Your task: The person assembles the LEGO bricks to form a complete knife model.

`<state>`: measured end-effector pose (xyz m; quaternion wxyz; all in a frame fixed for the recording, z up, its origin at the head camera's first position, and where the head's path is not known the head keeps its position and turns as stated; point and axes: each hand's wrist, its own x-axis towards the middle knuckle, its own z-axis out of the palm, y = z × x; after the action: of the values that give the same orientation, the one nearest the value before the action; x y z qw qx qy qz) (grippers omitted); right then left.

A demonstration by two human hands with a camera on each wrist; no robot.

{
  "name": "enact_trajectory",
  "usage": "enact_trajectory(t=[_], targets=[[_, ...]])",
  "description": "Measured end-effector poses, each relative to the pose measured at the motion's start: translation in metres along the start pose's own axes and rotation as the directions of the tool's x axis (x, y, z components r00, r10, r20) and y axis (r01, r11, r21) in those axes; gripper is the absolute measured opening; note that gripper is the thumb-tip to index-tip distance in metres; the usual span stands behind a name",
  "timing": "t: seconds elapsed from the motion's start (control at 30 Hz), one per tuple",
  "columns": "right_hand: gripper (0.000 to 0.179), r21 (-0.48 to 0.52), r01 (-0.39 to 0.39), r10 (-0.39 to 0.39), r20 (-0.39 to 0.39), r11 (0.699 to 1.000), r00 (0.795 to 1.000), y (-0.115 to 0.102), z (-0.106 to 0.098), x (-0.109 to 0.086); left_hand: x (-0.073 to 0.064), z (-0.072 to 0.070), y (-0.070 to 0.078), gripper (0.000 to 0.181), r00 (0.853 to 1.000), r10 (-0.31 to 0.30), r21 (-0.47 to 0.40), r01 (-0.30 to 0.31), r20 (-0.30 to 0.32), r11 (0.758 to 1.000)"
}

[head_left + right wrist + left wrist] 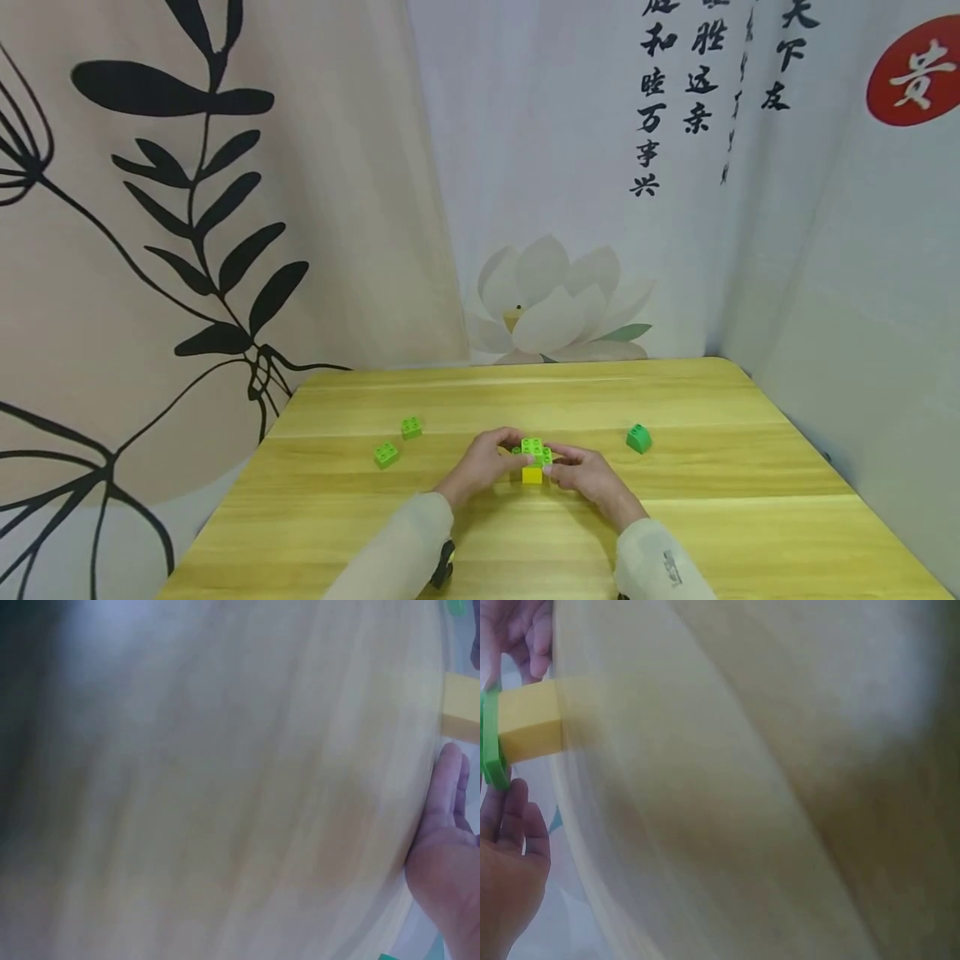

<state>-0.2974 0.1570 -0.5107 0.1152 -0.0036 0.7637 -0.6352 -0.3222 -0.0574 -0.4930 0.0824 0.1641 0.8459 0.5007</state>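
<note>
Left hand (486, 458) and right hand (590, 478) pinch a block stack (533, 451)

Fingers partly bent, they grip opposite ends of its green crosspiece (547, 456), whose long axis parallels the far edge of the desk (750, 533). Upright, studs up, yellow block (532, 476) lowest, the stack is midway between the side edges. Two light green blocks (386, 455) lie toward the left edge, one darker block (639, 438) toward the right.

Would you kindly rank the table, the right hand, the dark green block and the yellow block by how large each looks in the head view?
From largest to smallest:
1. Table
2. Right hand
3. Dark green block
4. Yellow block, counting only its visible part
</note>
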Motion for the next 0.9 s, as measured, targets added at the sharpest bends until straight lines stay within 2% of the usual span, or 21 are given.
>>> enact_trajectory(t=[0.3,0.57,0.9], targets=[[0.054,-0.009,0.008,-0.008,0.041,1.000,0.999,-0.0010,-0.0020,0.0015,0.0040,-0.0029,-0.0030,0.027,0.998,0.053,0.027,-0.054,0.029,0.998],[0.057,-0.009,-0.001,0.002,0.067,1.000,0.998,-0.0022,-0.0035,0.0017,0.0037,-0.0008,-0.0084,0.038,0.999,0.050,0.040,-0.050,0.017,0.998],[0.056,0.006,-0.001,0.001,0.048,1.000,0.999,-0.0016,-0.0041,0.0061,0.0018,-0.0025,-0.0053,0.040,0.998,0.062,0.009,-0.062,0.025,0.998]])
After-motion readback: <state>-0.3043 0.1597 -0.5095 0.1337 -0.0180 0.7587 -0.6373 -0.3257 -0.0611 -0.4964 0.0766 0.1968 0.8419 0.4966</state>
